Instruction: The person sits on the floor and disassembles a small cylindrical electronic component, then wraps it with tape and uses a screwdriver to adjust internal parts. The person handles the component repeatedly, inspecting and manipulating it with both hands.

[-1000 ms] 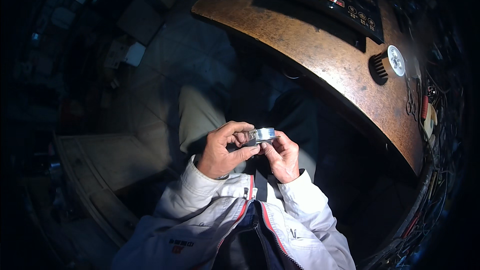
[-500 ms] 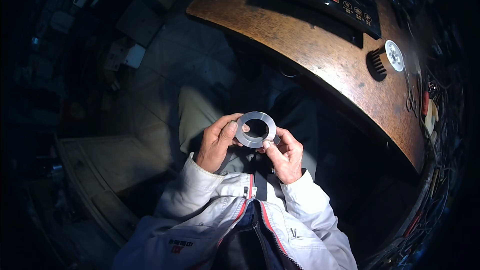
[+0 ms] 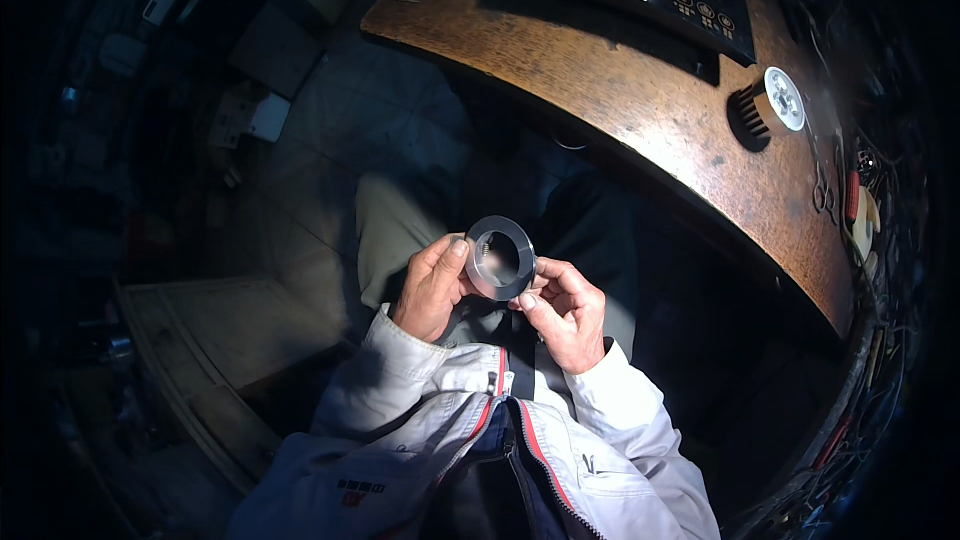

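Observation:
A silvery metal ring (image 3: 497, 291) with a wide opening is held up over my lap, its face tilted. My left hand (image 3: 432, 288) is closed on the ring's left side, thumb on the near face and fingers behind. At the lower right edge, my right hand (image 3: 568, 318) pinches the ring between thumb and bent fingers. Through the opening show a blurred pale patch and something small and dark that I cannot make out. Part of the fingers is hidden behind the ring.
A worn wooden table (image 3: 600, 90) curves across the upper right. On it are a black induction cooker (image 3: 640, 0) with a lit display, a round LED lamp (image 3: 783, 102) with a finned body, and scissors (image 3: 823, 195). Tangled cables lie at the far right; a wooden drawer (image 3: 220, 340) is at left.
The ring has turned in my hands, so its flat face looks darker and its outer side shows. It has shifted slightly left and up; my right thumb has slid to its lower edge.

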A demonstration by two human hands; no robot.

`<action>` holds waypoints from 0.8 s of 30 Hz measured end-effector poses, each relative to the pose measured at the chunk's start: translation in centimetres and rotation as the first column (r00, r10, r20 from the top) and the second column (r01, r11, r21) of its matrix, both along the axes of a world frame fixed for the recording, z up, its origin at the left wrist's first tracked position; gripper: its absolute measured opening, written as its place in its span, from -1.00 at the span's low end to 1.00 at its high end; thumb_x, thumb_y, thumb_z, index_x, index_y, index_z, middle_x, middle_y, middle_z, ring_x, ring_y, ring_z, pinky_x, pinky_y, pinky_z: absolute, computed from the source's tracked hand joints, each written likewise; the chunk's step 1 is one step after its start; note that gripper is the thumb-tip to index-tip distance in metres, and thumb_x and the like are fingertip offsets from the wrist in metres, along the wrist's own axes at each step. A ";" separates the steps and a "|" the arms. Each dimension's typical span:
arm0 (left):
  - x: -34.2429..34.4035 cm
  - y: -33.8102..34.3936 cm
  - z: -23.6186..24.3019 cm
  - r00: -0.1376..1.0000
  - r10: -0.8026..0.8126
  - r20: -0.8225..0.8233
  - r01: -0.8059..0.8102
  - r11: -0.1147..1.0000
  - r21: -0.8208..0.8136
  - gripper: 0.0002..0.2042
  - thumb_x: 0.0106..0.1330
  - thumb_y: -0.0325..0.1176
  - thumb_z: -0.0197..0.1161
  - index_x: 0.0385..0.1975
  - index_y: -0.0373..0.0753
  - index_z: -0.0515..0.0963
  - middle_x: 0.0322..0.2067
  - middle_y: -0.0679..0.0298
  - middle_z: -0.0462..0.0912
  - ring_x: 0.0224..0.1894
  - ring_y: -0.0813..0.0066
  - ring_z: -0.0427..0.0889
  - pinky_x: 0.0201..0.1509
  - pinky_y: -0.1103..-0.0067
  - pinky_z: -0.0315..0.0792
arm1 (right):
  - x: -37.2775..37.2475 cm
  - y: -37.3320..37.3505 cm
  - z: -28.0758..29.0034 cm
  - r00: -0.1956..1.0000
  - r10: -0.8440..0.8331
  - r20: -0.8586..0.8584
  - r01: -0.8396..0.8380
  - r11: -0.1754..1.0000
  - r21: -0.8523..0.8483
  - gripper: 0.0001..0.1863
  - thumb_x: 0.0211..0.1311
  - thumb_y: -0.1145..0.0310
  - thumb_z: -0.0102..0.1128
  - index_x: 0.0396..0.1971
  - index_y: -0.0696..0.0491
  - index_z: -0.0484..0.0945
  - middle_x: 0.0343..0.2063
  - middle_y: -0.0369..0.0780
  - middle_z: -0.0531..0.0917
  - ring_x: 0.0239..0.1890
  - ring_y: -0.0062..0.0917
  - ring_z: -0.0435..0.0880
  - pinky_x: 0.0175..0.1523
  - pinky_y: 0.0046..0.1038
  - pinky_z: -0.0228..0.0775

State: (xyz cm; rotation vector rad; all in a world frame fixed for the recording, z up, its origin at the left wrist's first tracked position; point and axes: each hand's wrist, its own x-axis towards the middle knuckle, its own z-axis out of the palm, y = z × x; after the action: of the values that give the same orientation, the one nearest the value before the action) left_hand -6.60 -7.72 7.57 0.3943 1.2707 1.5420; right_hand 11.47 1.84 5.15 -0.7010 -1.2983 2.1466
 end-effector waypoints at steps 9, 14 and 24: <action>0.1 0.0 -0.2 0.996 -0.016 0.087 0.014 1.000 0.023 -0.61 0.71 -0.10 -0.02 0.02 -0.36 0.54 -0.12 0.14 0.71 -0.06 0.39 0.75 0.10 0.36 0.69 | 0.0 0.0 0.6 1.000 0.004 -0.012 -0.003 0.997 0.075 -0.53 0.37 0.48 0.36 0.19 0.36 0.50 -0.10 -0.05 0.75 -0.12 -0.46 0.77 0.08 -0.39 0.66; 0.2 0.0 -0.3 0.996 -0.025 0.091 0.025 1.000 0.006 -0.60 0.71 -0.08 -0.02 0.01 -0.36 0.55 -0.13 0.14 0.72 -0.08 0.40 0.74 0.08 0.39 0.67 | 0.1 0.0 0.4 1.000 0.001 -0.014 0.000 0.997 0.074 -0.54 0.37 0.48 0.37 0.19 0.35 0.50 -0.10 -0.05 0.75 -0.12 -0.46 0.77 0.08 -0.39 0.66; 0.2 -0.4 -0.8 0.996 -0.036 0.078 0.038 0.999 -0.026 -0.61 0.70 -0.05 0.02 -0.11 -0.30 0.55 -0.29 0.24 0.68 -0.25 0.54 0.66 -0.09 0.52 0.58 | 0.2 -0.1 0.5 1.000 -0.003 -0.018 0.004 0.999 0.053 -0.54 0.38 0.46 0.38 0.18 0.35 0.51 -0.09 -0.05 0.75 -0.10 -0.45 0.77 0.08 -0.38 0.67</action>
State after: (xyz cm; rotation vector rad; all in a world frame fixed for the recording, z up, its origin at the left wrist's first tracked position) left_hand -6.38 -8.08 6.80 0.3355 1.2173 1.4930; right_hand 11.70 1.73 5.67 -0.6603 -1.3379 2.1031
